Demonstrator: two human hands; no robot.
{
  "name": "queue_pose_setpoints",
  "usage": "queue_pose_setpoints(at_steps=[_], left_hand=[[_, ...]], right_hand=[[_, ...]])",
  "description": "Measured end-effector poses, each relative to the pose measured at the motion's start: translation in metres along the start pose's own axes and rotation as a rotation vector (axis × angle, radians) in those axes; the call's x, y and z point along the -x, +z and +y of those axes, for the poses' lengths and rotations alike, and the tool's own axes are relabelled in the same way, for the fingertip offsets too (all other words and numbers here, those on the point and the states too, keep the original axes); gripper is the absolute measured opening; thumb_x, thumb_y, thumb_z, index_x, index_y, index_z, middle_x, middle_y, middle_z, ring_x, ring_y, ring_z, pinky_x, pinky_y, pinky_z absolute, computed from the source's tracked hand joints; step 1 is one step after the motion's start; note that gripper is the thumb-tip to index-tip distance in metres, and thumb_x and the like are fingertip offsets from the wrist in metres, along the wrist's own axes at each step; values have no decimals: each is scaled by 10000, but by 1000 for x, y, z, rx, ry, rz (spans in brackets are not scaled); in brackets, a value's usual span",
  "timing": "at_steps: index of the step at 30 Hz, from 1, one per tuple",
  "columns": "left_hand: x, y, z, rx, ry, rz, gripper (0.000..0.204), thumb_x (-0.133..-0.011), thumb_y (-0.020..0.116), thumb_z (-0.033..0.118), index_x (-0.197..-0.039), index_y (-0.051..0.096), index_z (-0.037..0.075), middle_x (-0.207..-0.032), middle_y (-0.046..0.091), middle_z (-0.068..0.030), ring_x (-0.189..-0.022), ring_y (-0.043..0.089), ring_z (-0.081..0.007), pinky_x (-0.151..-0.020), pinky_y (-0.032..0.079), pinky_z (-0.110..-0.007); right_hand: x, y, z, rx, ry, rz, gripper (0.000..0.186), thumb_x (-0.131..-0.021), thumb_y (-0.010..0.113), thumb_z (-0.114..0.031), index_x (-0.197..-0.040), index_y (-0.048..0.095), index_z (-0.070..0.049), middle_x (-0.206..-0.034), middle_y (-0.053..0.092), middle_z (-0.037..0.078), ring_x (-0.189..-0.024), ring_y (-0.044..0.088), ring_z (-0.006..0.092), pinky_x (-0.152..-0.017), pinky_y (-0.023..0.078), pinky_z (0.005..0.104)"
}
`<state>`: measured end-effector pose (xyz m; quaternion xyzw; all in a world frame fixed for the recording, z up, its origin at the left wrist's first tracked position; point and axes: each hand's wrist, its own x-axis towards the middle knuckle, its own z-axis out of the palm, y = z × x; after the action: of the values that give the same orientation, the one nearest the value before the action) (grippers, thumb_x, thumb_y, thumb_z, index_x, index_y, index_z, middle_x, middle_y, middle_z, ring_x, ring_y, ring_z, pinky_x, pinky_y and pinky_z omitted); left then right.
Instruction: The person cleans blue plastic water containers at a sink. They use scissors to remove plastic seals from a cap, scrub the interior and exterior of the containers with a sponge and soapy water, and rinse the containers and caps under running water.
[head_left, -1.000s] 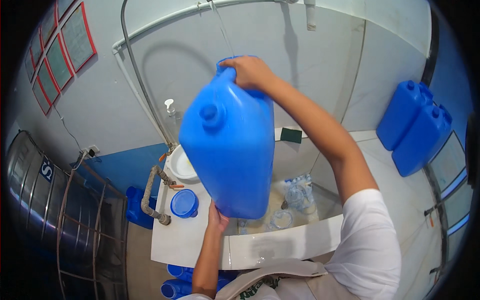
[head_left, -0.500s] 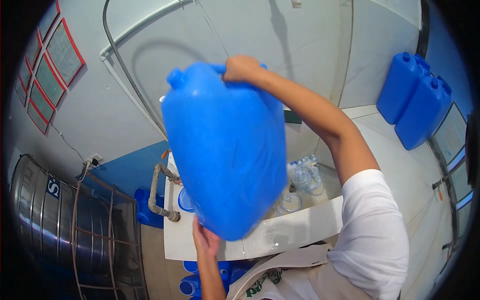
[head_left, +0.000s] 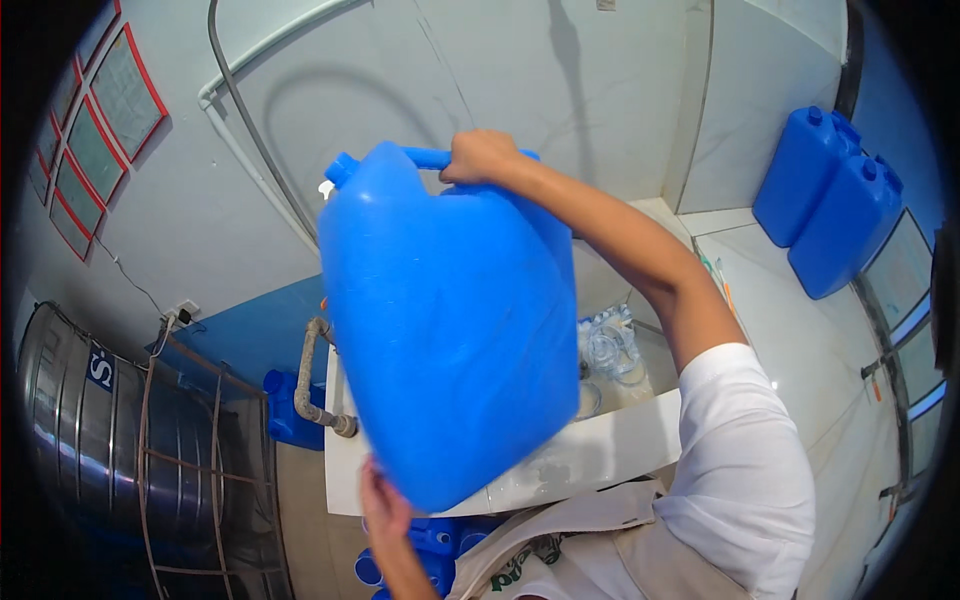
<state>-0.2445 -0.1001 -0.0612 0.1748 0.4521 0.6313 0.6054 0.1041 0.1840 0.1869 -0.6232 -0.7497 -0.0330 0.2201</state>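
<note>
A large blue plastic jerrycan (head_left: 450, 320) is held up in front of me, tilted over a white-topped counter (head_left: 560, 465). My right hand (head_left: 483, 158) is wrapped round the handle at its top. The capped spout (head_left: 342, 169) points up and to the left. My left hand (head_left: 385, 508) lies beside the can's lower left corner, fingers stretched out; whether it touches the plastic I cannot tell. Behind the can, much of the counter and its basin is hidden. Several clear round plastic pieces (head_left: 612, 350) lie in the basin at the right.
More blue jerrycans (head_left: 430, 538) stand below the counter, and two (head_left: 845, 205) stand at the far right. A crusty bent pipe (head_left: 308, 375) rises at the counter's left end. Left of it is a large ribbed steel tank (head_left: 110, 440) behind a metal frame.
The jerrycan has shifted slightly downward, its top and my right hand lower. My left hand has slid down and left from its position against the can's lower part.
</note>
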Motion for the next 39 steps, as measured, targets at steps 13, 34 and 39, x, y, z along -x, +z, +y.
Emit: queue_pose_setpoints(at_steps=[13, 34, 39], left_hand=[[13, 19, 24, 8, -50, -54, 476, -878, 481, 445, -1169, 496, 68, -1148, 555, -113, -1052, 534, -254, -903, 442, -420], [-20, 40, -19, 91, -12, -89, 416, -890, 467, 402, -1138, 510, 71, -1175, 543, -71, -972, 556, -246, -846, 469, -435], [29, 42, 50, -18, 44, -117, 479, -876, 494, 413, -1185, 488, 47, -1194, 529, -117, -1088, 520, -263, -902, 445, -432]], right_hand=[[11, -6, -7, -33, 34, 25, 404, -678, 623, -399, -818, 690, -26, -828, 654, 210, -799, 636, 361, -693, 498, 446], [7, -4, 12, -49, 101, 82, 376, -671, 646, -360, -855, 690, -35, -876, 656, 201, -836, 635, 348, -723, 502, 428], [16, -19, -21, -93, 85, 22, 374, -671, 656, -367, -849, 693, -40, -842, 662, 186, -824, 636, 348, -727, 496, 421]])
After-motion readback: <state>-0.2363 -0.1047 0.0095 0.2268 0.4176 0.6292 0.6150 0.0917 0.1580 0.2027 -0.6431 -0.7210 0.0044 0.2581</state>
